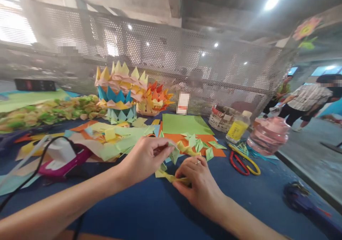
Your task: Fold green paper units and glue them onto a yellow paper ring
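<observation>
My left hand [145,156] is closed in a pinch on a small folded green paper piece [174,154], held just above the blue table [139,204]. My right hand [196,183] lies lower and to the right, fingers curled round a chain of folded yellow paper pieces [167,176] that rests on the table. Several loose green folded pieces [199,145] lie just beyond both hands on an orange sheet [187,138].
Stacked crown-shaped paper pieces [120,90] stand at the back. A green sheet [184,124], basket [223,119], yellow-labelled bottle [237,128], pink tub [267,135] and red-yellow scissors [244,161] lie right. A pink glue gun [64,160] lies left. People stand far right.
</observation>
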{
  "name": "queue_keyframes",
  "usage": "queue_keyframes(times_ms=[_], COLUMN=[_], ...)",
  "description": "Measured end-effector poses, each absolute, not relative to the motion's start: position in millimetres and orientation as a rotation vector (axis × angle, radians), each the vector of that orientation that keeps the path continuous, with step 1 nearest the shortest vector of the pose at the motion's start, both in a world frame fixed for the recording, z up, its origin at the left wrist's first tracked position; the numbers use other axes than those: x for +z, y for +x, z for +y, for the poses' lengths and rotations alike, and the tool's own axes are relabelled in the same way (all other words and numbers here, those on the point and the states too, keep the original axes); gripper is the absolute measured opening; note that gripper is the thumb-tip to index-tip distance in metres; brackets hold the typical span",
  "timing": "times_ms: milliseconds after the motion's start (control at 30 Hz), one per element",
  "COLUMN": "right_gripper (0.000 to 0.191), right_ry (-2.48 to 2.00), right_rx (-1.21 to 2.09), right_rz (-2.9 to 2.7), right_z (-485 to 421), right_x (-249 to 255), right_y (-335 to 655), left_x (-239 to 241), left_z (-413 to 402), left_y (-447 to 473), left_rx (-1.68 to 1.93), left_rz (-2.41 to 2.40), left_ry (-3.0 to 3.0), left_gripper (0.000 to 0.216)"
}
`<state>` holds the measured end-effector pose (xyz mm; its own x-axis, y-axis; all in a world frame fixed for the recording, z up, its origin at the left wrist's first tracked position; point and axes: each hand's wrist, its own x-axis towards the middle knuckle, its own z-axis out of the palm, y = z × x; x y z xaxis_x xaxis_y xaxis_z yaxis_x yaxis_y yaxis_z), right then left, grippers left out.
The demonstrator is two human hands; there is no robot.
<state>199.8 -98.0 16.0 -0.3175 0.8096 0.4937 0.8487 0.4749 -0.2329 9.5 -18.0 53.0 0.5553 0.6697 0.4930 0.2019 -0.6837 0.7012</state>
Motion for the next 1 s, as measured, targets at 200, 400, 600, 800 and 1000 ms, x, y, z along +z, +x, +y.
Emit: queue_keyframes(times_ms=[200,400,600,800,1000], right_gripper=[0.020,0.029,0.027,0.022,0.022], right_ry=[-1.117,-1.026,-1.080,-1.115,-1.113], right_rx=[-0.442,-0.565,-0.475,-0.444,-0.457], right_rz=[-2.214,-2.187,-2.176,-2.139,-2.127], right_z=[-109.1,-114.5,-115.8,-115.1,-116.3], right_x=[6.1,3.0,-1.5,-1.8,-1.3], right_y=[197.0,193.7,196.8,196.1,194.7], left_x=[42.6,30.9,19.5,19.9,19.1], left_z=[-32.4,-39.4,-40.4,-42.1,-41.3], left_y=[8.3,11.4,12.7,12.6,11.4], left_rx=[1.194,1.111,0.952,0.923,0.923], left_rz=[0.618,0.459,0.445,0.440,0.418], left_ry=[2.375,2.482,2.446,2.428,2.472], left_gripper=[0.017,0.017,0.019,0.018,0.019])
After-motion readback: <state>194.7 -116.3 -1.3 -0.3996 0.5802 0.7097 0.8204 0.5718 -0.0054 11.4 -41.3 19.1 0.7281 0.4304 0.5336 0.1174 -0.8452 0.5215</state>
